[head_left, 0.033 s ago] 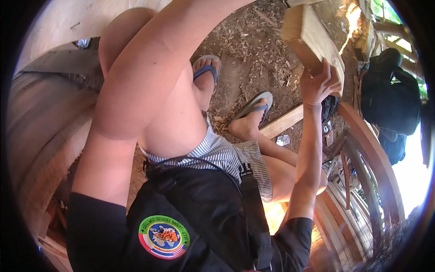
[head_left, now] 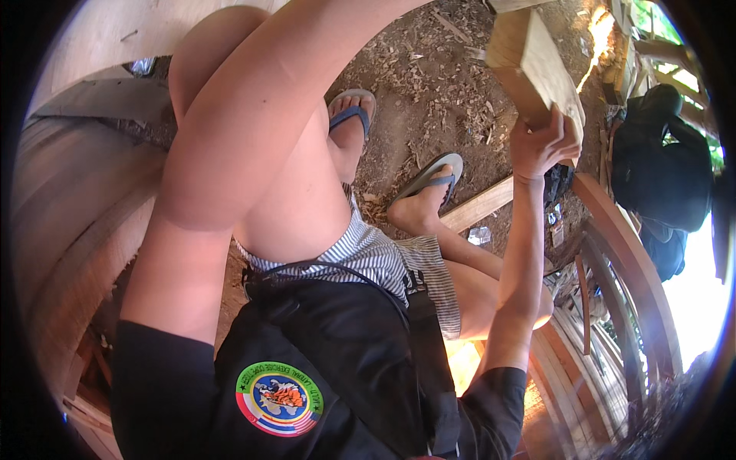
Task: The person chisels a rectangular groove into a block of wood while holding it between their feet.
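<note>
Your wooden block [head_left: 537,65] sits up above the sandalled feet [head_left: 425,192], its long axis slanting down toward your right hand [head_left: 540,142], which is closed around its lower end, while your left hand runs out of view, its grip impossible to tell.

The floor [head_left: 429,84] is bare brown earth strewn with wood chips and shavings. A pale wooden plank [head_left: 479,205] lies across it. To the left rise broad, curved wooden boards [head_left: 69,207], smooth and reddish-brown. On the right, curved wooden ribs [head_left: 636,268] bend downward in a row. Harsh daylight [head_left: 701,295] burns in from the right edge, with green foliage [head_left: 652,19] showing above.
</note>
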The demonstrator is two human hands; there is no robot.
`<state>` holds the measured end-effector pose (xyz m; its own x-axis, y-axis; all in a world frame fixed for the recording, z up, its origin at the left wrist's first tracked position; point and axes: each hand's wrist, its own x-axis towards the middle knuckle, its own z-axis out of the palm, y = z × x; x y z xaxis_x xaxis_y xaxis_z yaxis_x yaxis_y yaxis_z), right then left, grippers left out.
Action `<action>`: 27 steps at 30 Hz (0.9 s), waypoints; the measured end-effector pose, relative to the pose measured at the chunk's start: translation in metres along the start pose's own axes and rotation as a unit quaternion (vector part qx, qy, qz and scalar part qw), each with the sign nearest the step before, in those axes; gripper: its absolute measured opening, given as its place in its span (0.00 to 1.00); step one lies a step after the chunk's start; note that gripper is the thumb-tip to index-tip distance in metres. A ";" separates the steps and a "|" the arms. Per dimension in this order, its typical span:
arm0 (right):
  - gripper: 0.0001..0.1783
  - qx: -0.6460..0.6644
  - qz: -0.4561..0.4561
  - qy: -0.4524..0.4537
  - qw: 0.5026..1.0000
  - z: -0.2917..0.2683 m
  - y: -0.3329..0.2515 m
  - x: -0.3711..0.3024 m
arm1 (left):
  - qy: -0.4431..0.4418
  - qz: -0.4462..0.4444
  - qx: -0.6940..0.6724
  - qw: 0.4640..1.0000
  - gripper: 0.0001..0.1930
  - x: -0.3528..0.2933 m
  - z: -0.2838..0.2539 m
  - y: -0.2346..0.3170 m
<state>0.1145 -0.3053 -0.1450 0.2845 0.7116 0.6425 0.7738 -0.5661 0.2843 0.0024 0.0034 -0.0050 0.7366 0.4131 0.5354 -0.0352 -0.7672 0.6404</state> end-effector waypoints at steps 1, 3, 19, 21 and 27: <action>0.42 -0.002 0.030 0.028 0.999 0.002 -0.008 0.000 | 0.020 0.032 0.002 0.999 0.13 0.002 -0.002 -0.002; 0.42 0.055 0.085 0.024 0.995 0.007 -0.021 0.010 | 0.011 0.034 0.039 0.999 0.13 0.004 -0.011 -0.006; 0.30 0.538 0.602 -0.487 0.332 0.017 -0.142 -0.127 | -0.030 0.057 0.080 0.995 0.12 -0.040 -0.033 -0.001; 0.29 0.557 0.555 -0.512 0.346 0.013 -0.150 -0.129 | -0.051 0.023 0.082 0.995 0.12 -0.039 -0.037 -0.002; 0.29 0.525 0.522 -0.575 0.349 0.014 -0.156 -0.127 | -0.044 0.035 0.110 0.992 0.13 -0.041 -0.037 -0.004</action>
<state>-0.0346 -0.3010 -0.2808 0.2941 0.3838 -0.8753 -0.4816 -0.7315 -0.4826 -0.0528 0.0078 -0.0097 0.7935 0.3185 0.5186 0.0528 -0.8849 0.4627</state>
